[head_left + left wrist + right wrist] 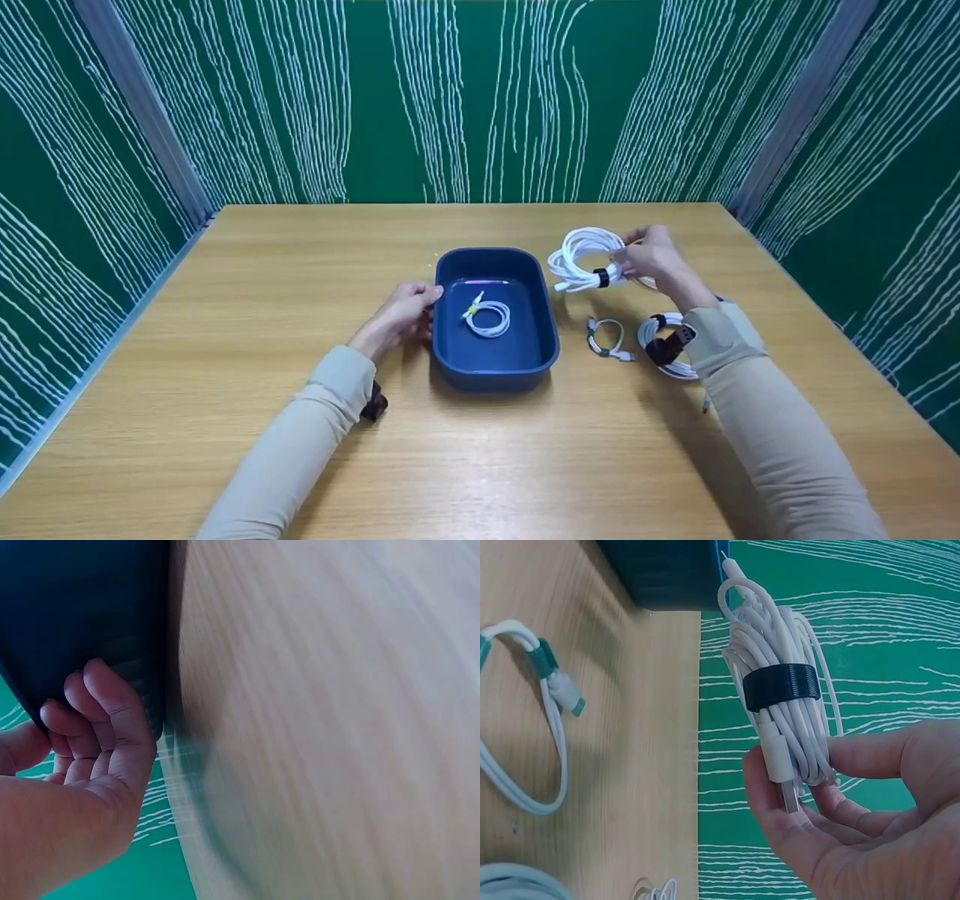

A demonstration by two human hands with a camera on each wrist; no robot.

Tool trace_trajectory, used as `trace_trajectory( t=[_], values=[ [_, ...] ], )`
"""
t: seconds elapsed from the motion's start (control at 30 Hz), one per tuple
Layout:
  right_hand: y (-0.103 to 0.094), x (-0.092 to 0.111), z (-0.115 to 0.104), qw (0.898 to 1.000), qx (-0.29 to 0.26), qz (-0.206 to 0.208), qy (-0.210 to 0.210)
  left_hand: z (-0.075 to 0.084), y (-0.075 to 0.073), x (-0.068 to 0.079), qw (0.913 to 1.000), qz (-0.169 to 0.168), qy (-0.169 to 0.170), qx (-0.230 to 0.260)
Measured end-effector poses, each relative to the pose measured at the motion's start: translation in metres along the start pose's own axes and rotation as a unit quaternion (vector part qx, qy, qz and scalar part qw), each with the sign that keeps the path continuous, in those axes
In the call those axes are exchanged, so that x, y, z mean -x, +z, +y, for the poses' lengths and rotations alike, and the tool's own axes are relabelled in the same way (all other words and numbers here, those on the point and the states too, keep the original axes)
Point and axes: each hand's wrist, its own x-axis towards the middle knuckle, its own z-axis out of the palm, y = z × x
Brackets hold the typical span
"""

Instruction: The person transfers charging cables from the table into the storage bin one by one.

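Observation:
A large white coiled USB cable, bound by a black strap, is held up off the table by my right hand. Its metal USB plug points down between the thumb and fingers. My left hand grips the left side of the dark blue plastic bin, thumb at the rim and curled fingers against the outer wall. Inside the bin lies a small white coiled cable with a yellow tie. The raised coil is just right of the bin's far right corner.
A short white cable with green ties lies right of the bin. Beside it rests a bigger white coil, partly hidden by the right wrist's camera. Another small white cable shows low in the right wrist view. Green walls enclose the table.

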Motion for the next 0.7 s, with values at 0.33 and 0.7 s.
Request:
trace_trajectory(
  t=[0.33, 0.7],
  values=[
    [0.005, 0.001, -0.006, 1.0, -0.011, -0.007, -0.006, 0.0, 0.0, 0.0, 1.0, 0.007, 0.001, -0.003],
    [0.016, -0.001, -0.012, 1.0, -0.017, -0.014, -0.013, 0.001, 0.001, 0.0, 1.0, 0.005, 0.0, -0.007]
  ],
)
